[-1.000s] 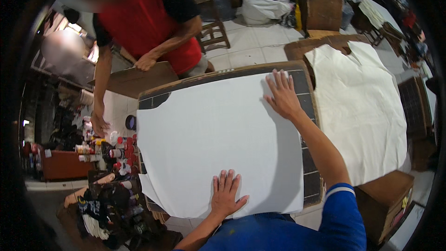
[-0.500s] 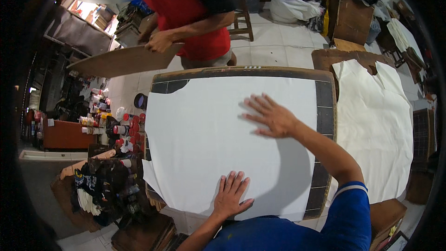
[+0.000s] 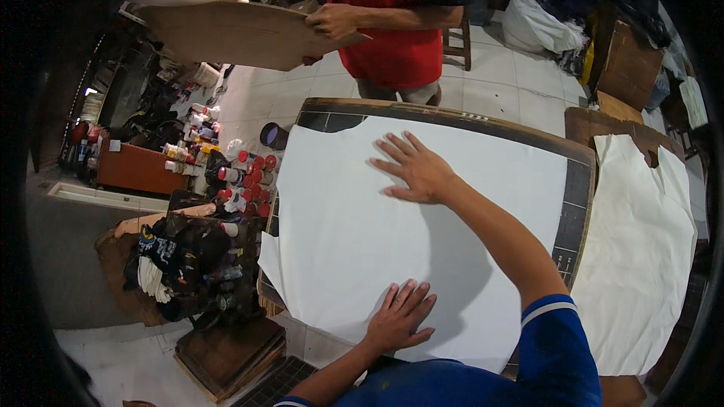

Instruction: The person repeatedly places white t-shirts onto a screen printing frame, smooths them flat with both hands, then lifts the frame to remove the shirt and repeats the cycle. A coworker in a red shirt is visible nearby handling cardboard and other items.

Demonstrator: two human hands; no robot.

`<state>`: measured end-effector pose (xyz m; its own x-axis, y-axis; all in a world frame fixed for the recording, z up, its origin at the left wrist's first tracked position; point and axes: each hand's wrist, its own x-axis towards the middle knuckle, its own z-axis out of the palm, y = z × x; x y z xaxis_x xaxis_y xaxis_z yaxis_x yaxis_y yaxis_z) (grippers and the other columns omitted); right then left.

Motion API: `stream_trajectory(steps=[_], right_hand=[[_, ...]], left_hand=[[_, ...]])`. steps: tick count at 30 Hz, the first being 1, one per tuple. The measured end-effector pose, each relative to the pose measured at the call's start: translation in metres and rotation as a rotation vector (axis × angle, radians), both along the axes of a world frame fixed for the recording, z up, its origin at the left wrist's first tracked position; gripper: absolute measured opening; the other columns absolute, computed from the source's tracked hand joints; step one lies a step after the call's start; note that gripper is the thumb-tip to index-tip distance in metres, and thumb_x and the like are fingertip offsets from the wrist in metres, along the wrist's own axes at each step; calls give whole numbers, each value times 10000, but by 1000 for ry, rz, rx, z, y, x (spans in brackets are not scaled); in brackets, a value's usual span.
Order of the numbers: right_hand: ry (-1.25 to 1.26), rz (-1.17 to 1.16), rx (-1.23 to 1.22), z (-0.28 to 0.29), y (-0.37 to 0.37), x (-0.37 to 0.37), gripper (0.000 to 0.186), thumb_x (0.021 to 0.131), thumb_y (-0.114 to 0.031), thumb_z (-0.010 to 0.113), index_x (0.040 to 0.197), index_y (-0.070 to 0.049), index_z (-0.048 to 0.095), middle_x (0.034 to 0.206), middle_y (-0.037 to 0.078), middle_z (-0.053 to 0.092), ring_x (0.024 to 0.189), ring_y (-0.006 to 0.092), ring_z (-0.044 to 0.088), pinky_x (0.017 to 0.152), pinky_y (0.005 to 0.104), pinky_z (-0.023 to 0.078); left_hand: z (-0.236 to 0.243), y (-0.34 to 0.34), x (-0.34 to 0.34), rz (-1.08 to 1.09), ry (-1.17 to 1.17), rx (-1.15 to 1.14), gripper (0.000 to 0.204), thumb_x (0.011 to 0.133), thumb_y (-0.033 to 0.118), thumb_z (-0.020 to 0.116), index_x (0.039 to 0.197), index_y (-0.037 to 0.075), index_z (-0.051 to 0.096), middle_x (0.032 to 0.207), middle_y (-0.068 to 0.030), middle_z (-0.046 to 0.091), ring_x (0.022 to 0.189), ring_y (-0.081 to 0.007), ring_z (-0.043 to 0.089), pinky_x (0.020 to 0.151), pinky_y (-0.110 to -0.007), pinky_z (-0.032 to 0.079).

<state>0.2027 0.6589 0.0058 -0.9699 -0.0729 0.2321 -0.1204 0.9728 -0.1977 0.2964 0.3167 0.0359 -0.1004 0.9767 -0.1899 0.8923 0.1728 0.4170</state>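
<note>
- One white fabric panel [image 3: 339, 196] lies spread on the dark gridded board [image 3: 571, 196], reaching its left and near edges; dark strips show along the far and right edges.
- The panel looks wider left to right; its cut-in curve sits at the board's far left corner, its straight side faces the right edge.
- Two hands rest palm down on it, both empty. The left hand [image 3: 396, 319], fingers slightly parted, is by the near edge; the right hand [image 3: 418, 169], fingers spread toward the far left corner, is nearer the far edge.
- Small pale marks on the board's far edge and right strip — too small to read.
- One second, creamier panel [image 3: 641, 241] hangs past the right edge, neck notch pointing away, over a brown board [image 3: 588, 124].
- Beyond the far edge, one co-worker in a red shirt [image 3: 396, 56] grips one brown sheet [image 3: 226, 30].
- Off the left edge: red-capped jars [image 3: 249, 173], roughly ten, labels unreadable — and one dark bucket [image 3: 273, 136].
</note>
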Motion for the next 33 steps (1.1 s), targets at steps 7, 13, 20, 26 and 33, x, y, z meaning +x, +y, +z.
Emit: stream_trajectory(steps=[7,13,20,26,33], right_hand=[[-74,-367,49,0,-28,-61,646,1090,-564,324,1644,-232,346,1735,117,235,1606,343,175,1303,561,101],[-6,-169,-12,3,-96,20,646,1061,-527,459,1622,-213,393,1715,155,274,1587,371,222,1287,582,146],[-308,-111,-40,24,-295,152,729,1048,-588,464,1664,-231,306,1749,143,183,1615,362,149,1285,619,119],[-374,-140,-102,30,-388,139,695,1051,-542,493,1657,-247,323,1748,135,184,1614,364,150,1289,608,125],[-248,-441,-14,15,-368,37,703,1060,-533,477,1661,-212,303,1746,175,154,1615,377,126,1296,587,94]], left_hand=[[1,-2,-1,12,-5,65,738,967,534,638,1552,115,473,1688,-125,335,1596,-334,221,1285,-542,176],[8,-39,-43,272,-282,388,546,876,185,785,1377,35,627,1457,-160,601,1425,-373,498,1195,-514,371],[-4,-158,-202,941,201,685,482,883,177,788,1301,-11,640,1246,-197,670,1191,-421,602,1076,-519,435],[-37,-210,-295,1064,-452,480,411,904,181,785,1236,-35,673,1132,-191,728,1024,-333,693,925,-440,534],[-38,-218,-312,1003,-381,579,136,898,110,757,944,-16,741,904,-137,756,872,-268,726,809,-379,556]])
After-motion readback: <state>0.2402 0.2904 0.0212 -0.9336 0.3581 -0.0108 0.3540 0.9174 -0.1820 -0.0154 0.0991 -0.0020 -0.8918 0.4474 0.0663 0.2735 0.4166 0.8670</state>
